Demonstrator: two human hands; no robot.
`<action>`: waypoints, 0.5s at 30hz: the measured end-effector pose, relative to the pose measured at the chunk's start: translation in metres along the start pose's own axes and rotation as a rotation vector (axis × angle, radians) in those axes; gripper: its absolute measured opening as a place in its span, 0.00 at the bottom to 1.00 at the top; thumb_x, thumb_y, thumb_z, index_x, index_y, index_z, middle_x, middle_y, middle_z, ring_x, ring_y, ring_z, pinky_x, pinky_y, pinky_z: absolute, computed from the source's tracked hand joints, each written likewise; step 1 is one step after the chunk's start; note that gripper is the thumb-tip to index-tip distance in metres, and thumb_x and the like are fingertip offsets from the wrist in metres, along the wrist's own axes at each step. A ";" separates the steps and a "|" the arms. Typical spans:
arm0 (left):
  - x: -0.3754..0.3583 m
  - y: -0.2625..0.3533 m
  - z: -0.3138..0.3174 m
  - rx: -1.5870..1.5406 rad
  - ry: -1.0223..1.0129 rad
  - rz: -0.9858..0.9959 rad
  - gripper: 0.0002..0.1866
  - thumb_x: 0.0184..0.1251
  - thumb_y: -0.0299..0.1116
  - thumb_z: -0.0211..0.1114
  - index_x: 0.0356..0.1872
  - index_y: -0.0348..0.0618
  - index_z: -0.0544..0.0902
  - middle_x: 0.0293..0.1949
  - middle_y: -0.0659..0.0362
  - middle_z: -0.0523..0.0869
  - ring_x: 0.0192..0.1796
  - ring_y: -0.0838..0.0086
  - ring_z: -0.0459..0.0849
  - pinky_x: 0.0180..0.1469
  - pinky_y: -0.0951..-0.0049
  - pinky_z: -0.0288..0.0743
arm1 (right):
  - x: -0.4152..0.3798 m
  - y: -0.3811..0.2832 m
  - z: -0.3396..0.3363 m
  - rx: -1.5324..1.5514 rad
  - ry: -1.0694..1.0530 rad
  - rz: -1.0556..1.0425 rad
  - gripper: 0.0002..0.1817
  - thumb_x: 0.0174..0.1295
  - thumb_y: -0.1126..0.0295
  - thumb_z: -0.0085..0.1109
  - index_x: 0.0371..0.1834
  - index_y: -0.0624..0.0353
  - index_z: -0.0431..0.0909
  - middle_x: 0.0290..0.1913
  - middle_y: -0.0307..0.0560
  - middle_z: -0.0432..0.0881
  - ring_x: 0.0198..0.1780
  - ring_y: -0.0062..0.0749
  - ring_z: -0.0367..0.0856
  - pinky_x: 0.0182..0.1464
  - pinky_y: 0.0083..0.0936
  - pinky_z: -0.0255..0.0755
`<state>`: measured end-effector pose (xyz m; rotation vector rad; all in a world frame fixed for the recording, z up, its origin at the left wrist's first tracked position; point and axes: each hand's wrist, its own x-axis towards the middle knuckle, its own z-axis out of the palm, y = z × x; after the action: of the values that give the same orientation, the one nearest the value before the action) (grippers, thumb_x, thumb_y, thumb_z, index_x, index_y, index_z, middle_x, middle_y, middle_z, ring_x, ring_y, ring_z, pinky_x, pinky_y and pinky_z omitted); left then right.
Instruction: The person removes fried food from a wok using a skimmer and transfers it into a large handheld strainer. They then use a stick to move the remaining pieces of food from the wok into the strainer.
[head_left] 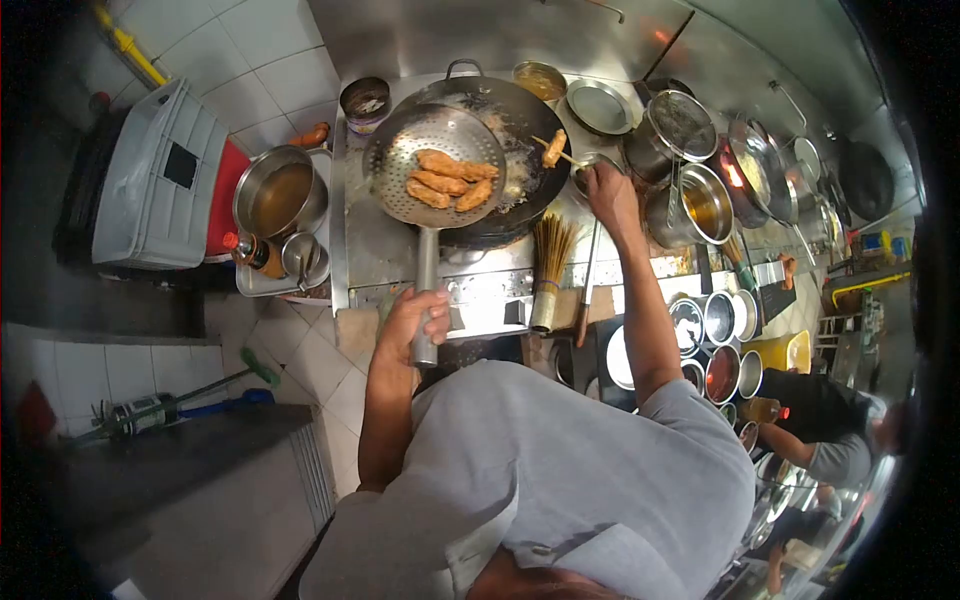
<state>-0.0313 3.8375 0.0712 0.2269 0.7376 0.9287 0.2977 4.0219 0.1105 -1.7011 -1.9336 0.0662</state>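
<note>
My left hand (414, 322) is wrapped round the thick metal handle of a perforated strainer (395, 170). In the strainer lie several golden-brown fried pieces (440, 183). It is held over a large dark wok (540, 190), whose inside shows glistening, foamy patches. My right hand (612, 197), to the right of the wok, is closed on thin chopsticks (572, 160). Near their tips, above the wok's right rim, is one more fried piece (553, 149). A bamboo wok brush (553, 265) and a long-handled tool (590, 285) lie below, between my hands.
On the left, a pot of brownish liquid (279, 197) stands near a red-capped bottle (255, 256). A pot of amber oil (697, 207), a mesh strainer (682, 122) and a flaming wok (745, 165) are on the right. Several seasoning bowls (722, 372) sit closer. Other people (835, 435) work at far right.
</note>
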 end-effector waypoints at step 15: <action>0.005 0.010 -0.003 -0.081 0.039 -0.042 0.04 0.66 0.31 0.60 0.34 0.45 0.75 0.21 0.68 0.70 0.15 0.84 0.68 0.16 0.78 0.66 | -0.107 0.094 0.089 0.404 -0.098 0.271 0.17 0.71 0.60 0.50 0.37 0.61 0.82 0.22 0.53 0.75 0.25 0.37 0.73 0.32 0.34 0.67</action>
<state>-0.0383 3.8471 0.0717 0.1223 0.7368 0.9233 0.3478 3.9692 -0.0413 -1.6877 -1.6043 0.6093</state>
